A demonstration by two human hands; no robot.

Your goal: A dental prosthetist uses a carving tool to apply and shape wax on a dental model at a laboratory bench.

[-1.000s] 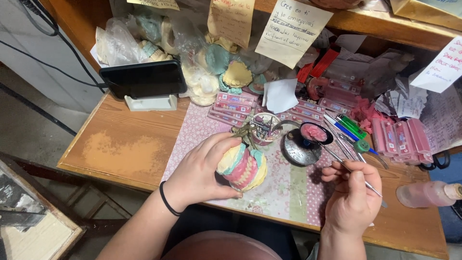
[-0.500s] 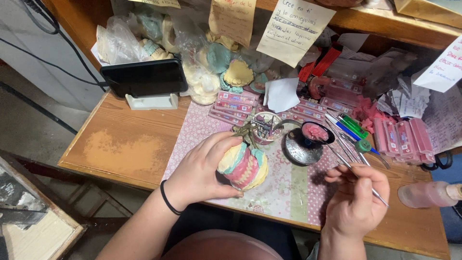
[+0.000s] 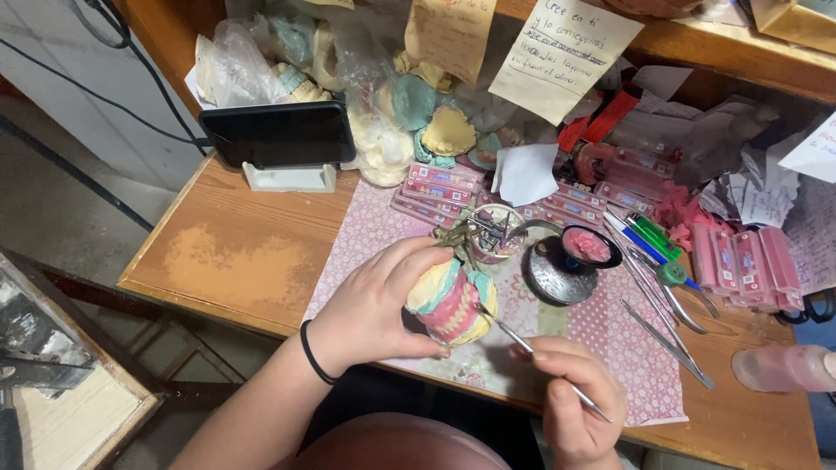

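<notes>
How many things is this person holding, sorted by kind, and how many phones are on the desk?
Pastel model: 1, in the left hand
Thin metal tool: 1, in the right hand
Phone: 1
Total: 3

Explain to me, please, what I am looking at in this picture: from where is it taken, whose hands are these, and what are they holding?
The picture comes from a camera worn on a person's head, looking down at that person's own two bare hands above a cluttered wooden workbench. No machine is involved.

The left hand grips a lumpy plaster model in yellow, teal and pink layers. The right hand holds a thin metal hand tool, whose tip touches the model.

On the bench lie a pink patterned mat, a round dish of pink wax-like material, loose metal instruments, rows of small pink flat packs, a dark phone on a white stand, and bags holding more plaster casts. Handwritten paper notes hang above.
</notes>
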